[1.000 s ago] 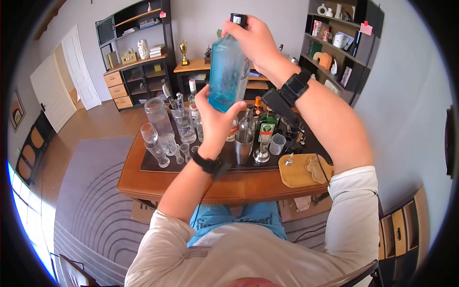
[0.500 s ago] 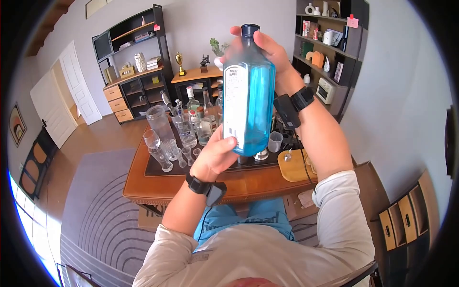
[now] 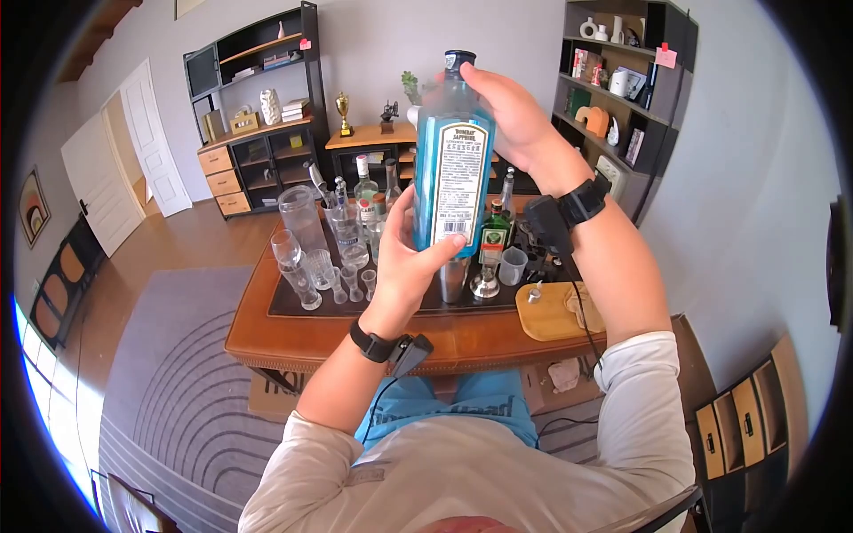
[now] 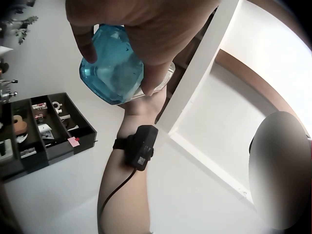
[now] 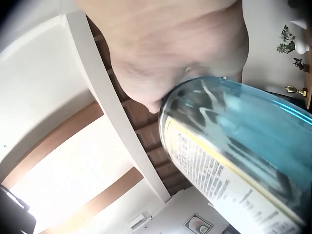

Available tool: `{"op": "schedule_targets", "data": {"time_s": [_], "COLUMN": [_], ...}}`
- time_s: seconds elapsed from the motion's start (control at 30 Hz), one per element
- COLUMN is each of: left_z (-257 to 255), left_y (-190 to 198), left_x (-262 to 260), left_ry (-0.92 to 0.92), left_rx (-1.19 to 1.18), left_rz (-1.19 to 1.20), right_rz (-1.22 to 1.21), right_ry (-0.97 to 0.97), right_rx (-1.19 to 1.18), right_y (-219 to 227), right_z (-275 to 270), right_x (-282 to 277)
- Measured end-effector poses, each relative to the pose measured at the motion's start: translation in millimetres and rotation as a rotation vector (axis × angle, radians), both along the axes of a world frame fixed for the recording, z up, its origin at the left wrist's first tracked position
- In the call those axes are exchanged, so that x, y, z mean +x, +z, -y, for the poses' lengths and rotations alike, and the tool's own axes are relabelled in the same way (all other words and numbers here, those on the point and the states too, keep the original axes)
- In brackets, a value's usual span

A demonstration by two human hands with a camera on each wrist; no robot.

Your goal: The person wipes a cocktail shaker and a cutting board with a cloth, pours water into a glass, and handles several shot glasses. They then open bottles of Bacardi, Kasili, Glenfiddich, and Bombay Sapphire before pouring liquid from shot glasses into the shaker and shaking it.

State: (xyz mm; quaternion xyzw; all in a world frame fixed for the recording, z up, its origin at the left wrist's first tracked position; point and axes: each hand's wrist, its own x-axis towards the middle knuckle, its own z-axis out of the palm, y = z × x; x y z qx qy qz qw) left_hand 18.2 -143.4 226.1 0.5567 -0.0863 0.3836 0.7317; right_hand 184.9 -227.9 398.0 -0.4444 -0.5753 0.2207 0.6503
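Note:
A tall blue glass bottle [image 3: 453, 169] with a white label and dark cap is held upright in the air above the desk, close to the head camera. My left hand [image 3: 410, 258] grips its base from below; the left wrist view shows the bottle's blue bottom [image 4: 113, 73] under those fingers. My right hand [image 3: 508, 111] holds the bottle's shoulder and neck from the right side. In the right wrist view the bottle's labelled side [image 5: 234, 156] fills the lower right beneath the palm.
Below stands a wooden desk [image 3: 293, 333] with a dark mat carrying several glasses [image 3: 306, 266], a clear jar [image 3: 296, 213], several bottles [image 3: 494, 238], a metal shaker [image 3: 453, 277] and a cutting board [image 3: 555, 313]. Shelving units line the back wall.
The bottle went from tilted with my right hand at its cap to upright, turned so the label faces the camera. My right hand has slid down to the bottle's shoulder.

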Motion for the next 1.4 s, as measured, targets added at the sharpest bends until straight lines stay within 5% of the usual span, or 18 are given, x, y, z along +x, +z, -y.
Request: {"op": "schedule_targets", "data": {"time_s": [0.07, 0.33, 0.67, 0.9, 1.0, 1.13, 1.4], "left_z": [-4, -34, -55, -61, -87, -110, -128], "left_y": [-2, -28, -73, -142, -202, -265, -267], "left_x": [1, 18, 3, -35, -37, -36, -39], "left_ry": [-0.023, 0.042, -0.090, -0.010, 0.137, 0.149, 0.187], "left_rx": [-0.041, -0.006, -0.013, 0.107, 0.348, 0.327, 0.401], "left_rz": [-0.011, -0.056, -0.094, -0.253, -0.439, -0.605, -0.696], "right_rz": [0.002, -0.046, -0.056, -0.139, -0.056, -0.031, -0.271], "right_ry": [-0.153, -0.180, -0.189, -0.118, -0.086, -0.097, -0.092], "right_rx": [-0.040, -0.098, -0.179, -0.320, -0.364, -0.438, -0.469], "right_y": [-3, -25, -60, -141, -198, -271, -342], "right_z": [-4, -24, -27, -49, -67, -98, -146], "right_x": [-8, -3, -6, -11, -9, -9, 11]}}
